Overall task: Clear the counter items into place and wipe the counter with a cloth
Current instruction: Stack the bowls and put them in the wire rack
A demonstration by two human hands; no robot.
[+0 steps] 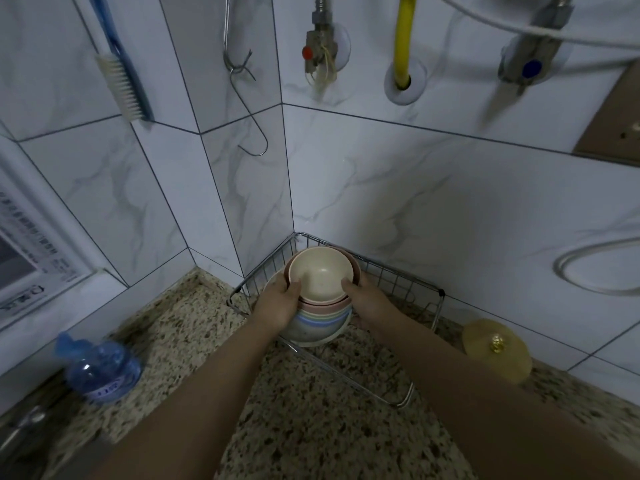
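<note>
A stack of bowls (320, 282), cream on top over pink and pastel-striped ones, sits tilted toward me inside a wire dish rack (408, 292) in the counter corner. My left hand (277, 303) grips the stack's left side, thumb over the rim. My right hand (367, 299) grips the right side, thumb on the cream bowl's rim. A white plate (272, 280) shows just behind my left hand. The speckled granite counter (311, 410) lies beneath my forearms. No cloth is in view.
A blue plastic bottle (100, 370) stands on the counter at the left. A yellowish lid (497, 349) with a gold knob leans against the right wall. A brush (121, 81), a wire hook (247, 112), valves and a yellow pipe (405, 39) hang on the tiled walls.
</note>
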